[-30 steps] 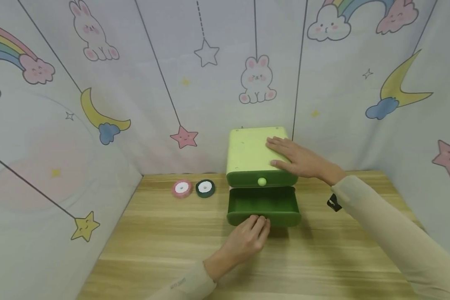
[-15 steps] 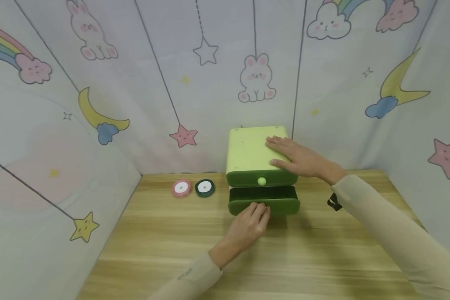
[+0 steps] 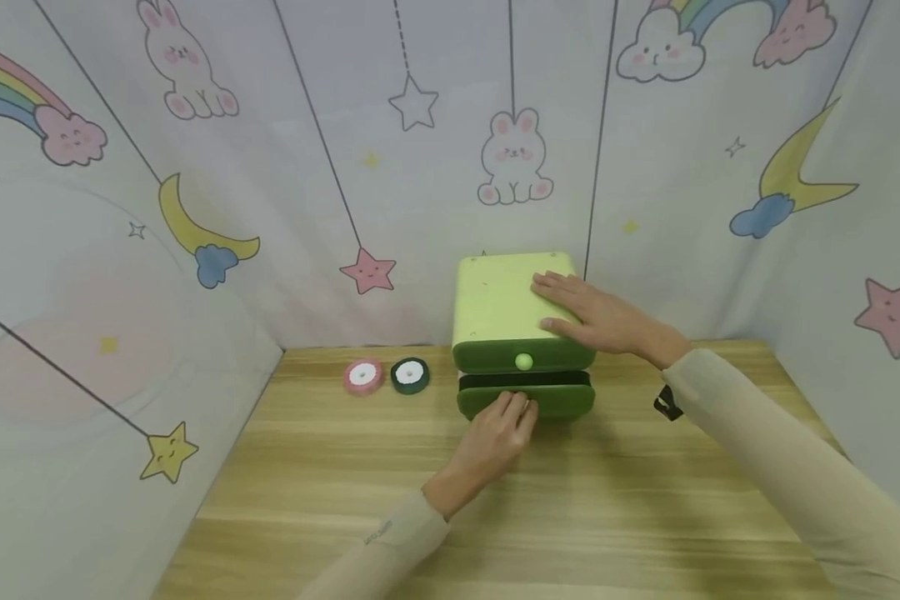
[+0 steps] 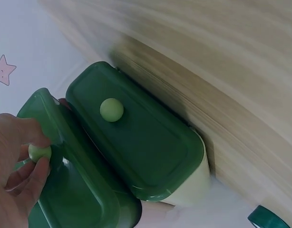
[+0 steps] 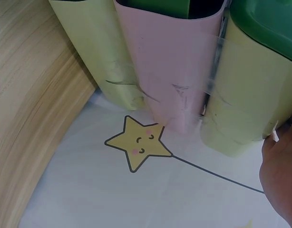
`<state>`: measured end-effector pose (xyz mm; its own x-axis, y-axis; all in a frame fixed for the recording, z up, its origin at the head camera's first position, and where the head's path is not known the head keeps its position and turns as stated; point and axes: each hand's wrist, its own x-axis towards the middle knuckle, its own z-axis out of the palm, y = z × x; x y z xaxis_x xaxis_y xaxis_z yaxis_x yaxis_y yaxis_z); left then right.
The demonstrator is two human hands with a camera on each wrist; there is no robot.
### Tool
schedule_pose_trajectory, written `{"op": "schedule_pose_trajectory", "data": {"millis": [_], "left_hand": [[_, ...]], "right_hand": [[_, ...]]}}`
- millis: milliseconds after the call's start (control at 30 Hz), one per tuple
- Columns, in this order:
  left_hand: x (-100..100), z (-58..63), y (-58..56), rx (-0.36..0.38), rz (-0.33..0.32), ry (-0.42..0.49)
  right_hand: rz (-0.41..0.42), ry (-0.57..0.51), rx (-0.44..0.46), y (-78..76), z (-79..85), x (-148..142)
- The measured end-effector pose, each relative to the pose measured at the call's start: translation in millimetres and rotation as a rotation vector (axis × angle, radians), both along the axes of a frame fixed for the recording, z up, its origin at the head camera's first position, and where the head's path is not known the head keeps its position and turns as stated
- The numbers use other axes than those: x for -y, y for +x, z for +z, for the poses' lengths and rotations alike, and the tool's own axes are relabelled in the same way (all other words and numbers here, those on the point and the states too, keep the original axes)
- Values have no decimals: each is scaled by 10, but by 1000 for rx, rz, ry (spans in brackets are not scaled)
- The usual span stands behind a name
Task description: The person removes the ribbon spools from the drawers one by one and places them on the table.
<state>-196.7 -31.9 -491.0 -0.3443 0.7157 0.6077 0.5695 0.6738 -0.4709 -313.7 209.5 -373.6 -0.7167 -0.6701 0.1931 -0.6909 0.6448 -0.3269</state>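
A small three-tier drawer cabinet (image 3: pixel 498 300) with a light yellow-green top stands against the back wall. Its middle drawer (image 3: pixel 562 402), dark green, sticks out a little way, with a narrow dark gap above its front. My left hand (image 3: pixel 495 437) pinches that drawer's round light green knob (image 4: pixel 40 152) between thumb and fingers. Beside it in the left wrist view is the bottom drawer (image 4: pixel 150 147), closed. My right hand (image 3: pixel 600 317) rests with extended fingers on the right side of the cabinet top. The right wrist view shows the pink middle casing (image 5: pixel 170 61) between two yellow ones.
Left of the cabinet, a pink ribbon spool (image 3: pixel 363 377) and a dark green ribbon spool (image 3: pixel 410 377) lie flat on the wooden table (image 3: pixel 330 483). Patterned cloth walls (image 3: pixel 420 192) enclose the back and sides. A small black item (image 3: pixel 668 405) shows by the right sleeve.
The middle drawer has slid inward from well out to only slightly out, my left hand moving with it on the knob. My right hand has stayed on the cabinet top.
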Motion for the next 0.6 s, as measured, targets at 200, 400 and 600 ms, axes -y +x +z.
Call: {"op": "schedule_pose_trajectory", "data": {"millis": [200,400,600], "left_hand": [[-26,-11,-87,18,21,19],[-28,-2,-126,30,43,-4],[-33,3,-180,37,61,-13]], "right_hand": [[-11,2,-8,-1,-2,-6],[-7,3,3,23,11,6],[-12,7,-1,16,14,10]]}}
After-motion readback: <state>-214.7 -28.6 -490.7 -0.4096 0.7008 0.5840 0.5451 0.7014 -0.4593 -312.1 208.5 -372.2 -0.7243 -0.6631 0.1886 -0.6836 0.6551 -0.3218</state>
